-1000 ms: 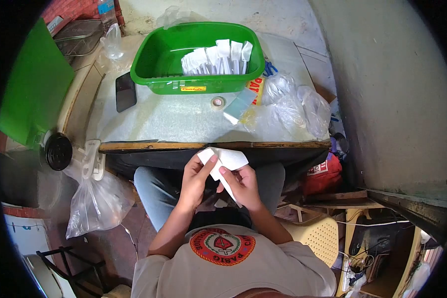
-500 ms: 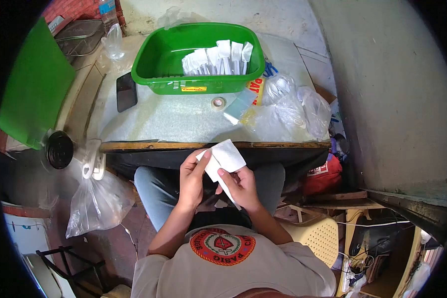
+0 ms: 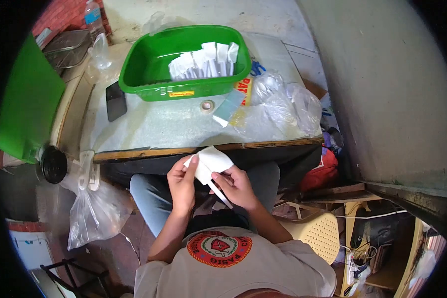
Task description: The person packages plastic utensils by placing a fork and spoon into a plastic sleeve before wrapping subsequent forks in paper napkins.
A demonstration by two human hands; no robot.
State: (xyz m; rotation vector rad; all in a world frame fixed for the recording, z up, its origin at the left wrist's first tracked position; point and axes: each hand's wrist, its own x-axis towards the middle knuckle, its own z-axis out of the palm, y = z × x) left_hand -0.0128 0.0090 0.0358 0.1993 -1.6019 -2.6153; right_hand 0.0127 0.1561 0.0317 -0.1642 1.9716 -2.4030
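Observation:
Over my lap, in front of the table edge, both hands hold a white paper napkin (image 3: 214, 161). My left hand (image 3: 184, 181) pinches its left edge, thumb on top. My right hand (image 3: 237, 186) grips the lower right part, its thumb pressed on the paper. A slim white handle (image 3: 219, 193) sticks out below the napkin, pointing down and to the right; what it belongs to is covered by paper. On the table, a green basin (image 3: 149, 89) holds several slim white pieces with paper-wrapped tops (image 3: 203, 59), leaning in a row at its right side.
A phone (image 3: 116, 102), a tape roll (image 3: 207, 106), a clear plastic packet (image 3: 226, 110) and plastic bags (image 3: 283, 107) lie on the table (image 3: 154, 126). Blue-handled scissors (image 3: 257, 68) are behind the bags. A clear bag (image 3: 97, 213) hangs at the left. A cream plastic seat (image 3: 318, 238) is at the right.
The napkin has tilted and spread a little between my hands, and more of the white handle shows below it. The whole view has shifted slightly.

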